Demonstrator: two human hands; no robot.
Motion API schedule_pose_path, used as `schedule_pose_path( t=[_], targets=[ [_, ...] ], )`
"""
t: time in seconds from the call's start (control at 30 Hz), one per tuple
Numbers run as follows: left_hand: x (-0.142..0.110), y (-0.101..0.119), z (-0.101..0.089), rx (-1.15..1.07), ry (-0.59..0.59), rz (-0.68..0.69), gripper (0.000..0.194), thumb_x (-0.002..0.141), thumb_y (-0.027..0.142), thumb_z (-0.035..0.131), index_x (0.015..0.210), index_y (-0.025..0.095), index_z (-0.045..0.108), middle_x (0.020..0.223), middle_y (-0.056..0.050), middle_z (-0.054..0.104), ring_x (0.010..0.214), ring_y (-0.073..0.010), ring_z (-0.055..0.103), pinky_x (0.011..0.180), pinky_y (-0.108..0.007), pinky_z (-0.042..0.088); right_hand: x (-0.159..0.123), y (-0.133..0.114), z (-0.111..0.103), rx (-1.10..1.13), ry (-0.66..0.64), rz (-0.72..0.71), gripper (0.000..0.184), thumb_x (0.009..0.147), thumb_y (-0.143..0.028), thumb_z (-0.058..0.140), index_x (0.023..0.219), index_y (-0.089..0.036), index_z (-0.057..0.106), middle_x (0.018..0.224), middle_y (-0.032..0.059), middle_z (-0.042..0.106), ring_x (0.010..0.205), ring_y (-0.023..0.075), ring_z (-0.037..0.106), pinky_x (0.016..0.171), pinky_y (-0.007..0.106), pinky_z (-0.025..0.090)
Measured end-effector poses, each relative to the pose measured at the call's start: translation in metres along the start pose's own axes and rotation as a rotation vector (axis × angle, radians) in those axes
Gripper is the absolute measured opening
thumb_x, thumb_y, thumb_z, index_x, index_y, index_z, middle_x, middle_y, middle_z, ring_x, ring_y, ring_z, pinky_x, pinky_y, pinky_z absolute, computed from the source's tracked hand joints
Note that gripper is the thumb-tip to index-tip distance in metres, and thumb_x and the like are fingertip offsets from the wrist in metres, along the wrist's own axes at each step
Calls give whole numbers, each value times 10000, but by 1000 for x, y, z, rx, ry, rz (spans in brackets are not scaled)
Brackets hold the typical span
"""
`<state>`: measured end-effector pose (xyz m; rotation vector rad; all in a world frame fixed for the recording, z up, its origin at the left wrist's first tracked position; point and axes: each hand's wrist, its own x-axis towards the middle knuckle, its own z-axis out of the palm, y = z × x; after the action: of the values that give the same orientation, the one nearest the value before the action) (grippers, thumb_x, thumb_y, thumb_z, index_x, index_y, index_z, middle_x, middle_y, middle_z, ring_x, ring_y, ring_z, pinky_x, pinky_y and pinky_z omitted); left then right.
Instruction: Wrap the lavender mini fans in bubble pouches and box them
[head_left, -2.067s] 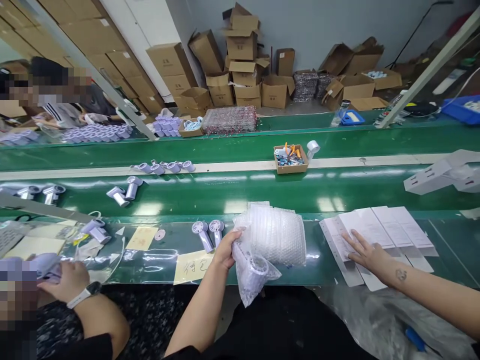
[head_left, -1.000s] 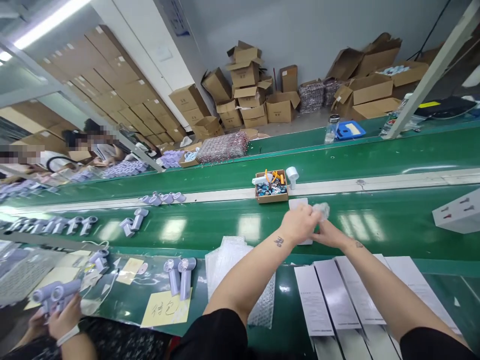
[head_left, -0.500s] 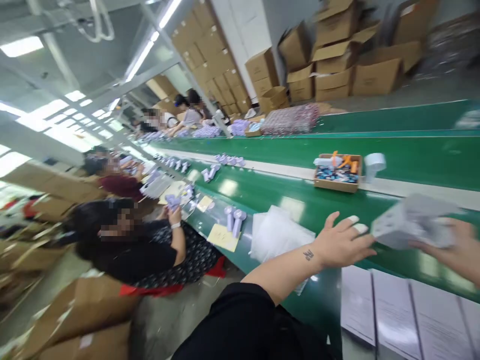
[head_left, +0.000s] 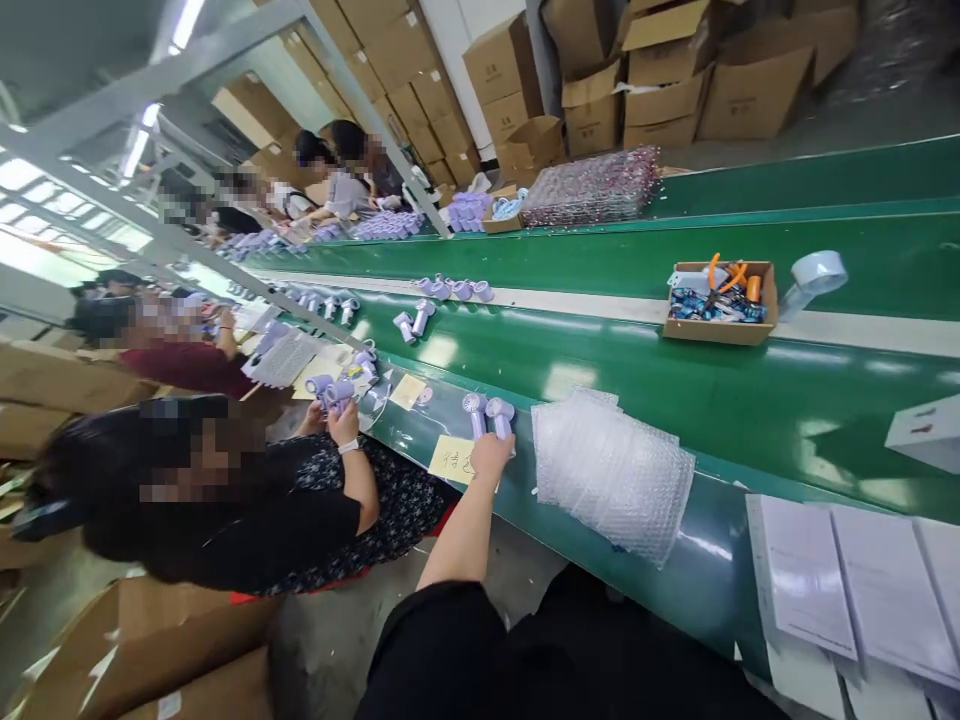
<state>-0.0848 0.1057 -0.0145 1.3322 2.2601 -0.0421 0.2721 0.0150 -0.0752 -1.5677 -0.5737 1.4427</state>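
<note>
My left hand [head_left: 491, 455] reaches out to the table's near edge and lies over the handles of two small purple hand-held fans [head_left: 487, 408], fingers curled on them. The fans' round heads stick out beyond my knuckles. A yellow paper note [head_left: 448, 458] lies just left of my hand. A stack of clear bubble-wrap bags [head_left: 611, 475] lies to its right. My right hand is out of view.
White printed leaflets [head_left: 862, 590] are spread at the lower right. On the green conveyor belt [head_left: 675, 390] sit a white carton [head_left: 926, 435], a cardboard tray of tools [head_left: 716, 330], a tape roll [head_left: 814, 275] and more fans [head_left: 412, 320]. A seated co-worker's hands [head_left: 337, 420] hold fans to my left.
My view has swung left and down. My left hand has moved from near the white carton to the two purple fans. My right hand with the carton has left the view.
</note>
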Motion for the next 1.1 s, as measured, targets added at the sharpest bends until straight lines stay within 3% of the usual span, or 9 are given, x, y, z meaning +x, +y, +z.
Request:
schedule_pose_path(
  t=[0.07,0.13,0.23,0.4,0.53,0.63,0.73,0.93,1.1],
  targets=[
    [-17,2,17,-116,-56,79,425,828,499,469,785,109,632,820,-129,643,761,-221,600,646,-284,411,-34,9,16,21,64,30,318,856,-444,455,1027,-251,642,793,84,691,744,245,657,598,360,585],
    [-48,6,41,-263,-164,215,480,842,555,419,759,128,622,733,-60,619,657,-154,556,593,-237,387,-67,12,34,99,-48,77,384,849,-486,453,1067,-209,605,956,92,691,787,204,664,656,352,586],
    [-101,7,79,-418,-433,632,525,847,600,389,738,137,612,640,-15,562,600,-126,494,558,-226,359,-94,15,64,354,-166,137,355,758,-462,632,1007,-213,587,1048,95,679,944,255,651,766,414,567],
    [-117,-7,110,167,-319,1556,413,844,477,515,1086,147,572,995,-115,600,949,-237,520,788,-346,390,-113,24,58,543,246,133,286,721,-437,674,871,-213,576,817,58,694,856,269,667,724,404,587],
    [-88,-3,120,624,-276,1832,184,871,144,434,954,119,595,939,-135,592,914,-228,525,751,-349,391,-163,35,17,541,288,154,310,707,-359,706,964,-231,587,866,38,682,785,233,671,670,370,600],
    [-83,13,121,608,-319,1767,161,851,124,444,854,121,605,880,-131,599,882,-228,528,748,-351,399,-203,53,15,577,249,261,329,705,-333,719,991,-240,586,829,36,680,726,214,670,642,338,596],
    [-95,30,117,355,-427,1452,96,815,209,542,798,148,614,854,-83,616,836,-201,544,716,-311,415,-224,71,34,661,151,326,358,681,-284,748,995,-258,578,809,14,672,742,197,668,645,307,585],
    [-123,46,113,-183,-841,689,177,628,189,702,790,155,638,577,42,544,531,-92,472,517,-207,361,-196,70,59,705,-15,270,341,676,-293,738,974,-259,574,785,4,641,735,192,660,611,298,565],
    [-124,51,115,-446,-776,410,105,659,206,653,657,125,586,489,44,472,439,-66,376,459,-202,305,-180,60,47,556,-75,260,382,716,-283,713,1055,-245,543,765,6,636,683,172,641,549,275,536]
  ],
)
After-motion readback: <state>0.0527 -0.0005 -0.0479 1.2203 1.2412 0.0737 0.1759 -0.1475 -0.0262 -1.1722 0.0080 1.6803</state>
